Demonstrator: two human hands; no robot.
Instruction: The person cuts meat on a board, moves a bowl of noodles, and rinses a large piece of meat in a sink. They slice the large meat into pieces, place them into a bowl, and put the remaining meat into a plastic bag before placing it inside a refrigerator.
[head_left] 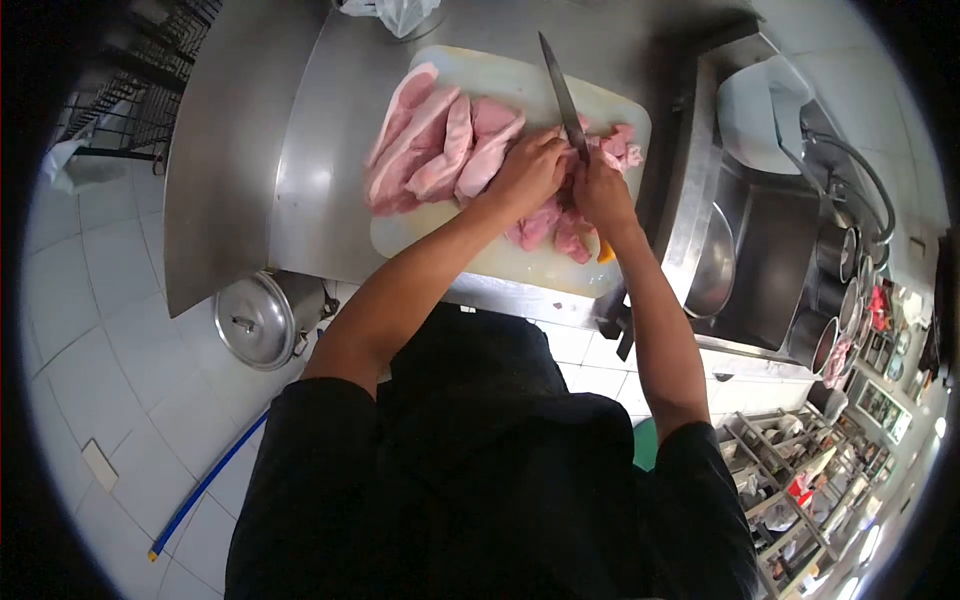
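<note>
A white cutting board (pixel 500 265) lies on the steel counter, with several thick slices of raw meat (pixel 432 140) side by side on its left half. My right hand (pixel 603 192) is wrapped round the handle of a long knife (pixel 562 90), whose blade points away from me. Just left of it, my left hand (pixel 535 172) presses with bent fingers on a piece of meat that is mostly hidden under it. Smaller cut pieces (pixel 572 240) lie below the hands, and more (pixel 622 145) lie to the right of the blade. Something orange (pixel 605 250) shows by my right wrist.
A steel sink (pixel 765 255) with a bowl (pixel 713 265) is right of the counter (pixel 335 170). Pots (pixel 812 335) stand beyond it. A plastic bag (pixel 395 12) lies at the counter's back. A lidded pot (pixel 255 320) and a blue hose (pixel 205 485) are on the floor at left.
</note>
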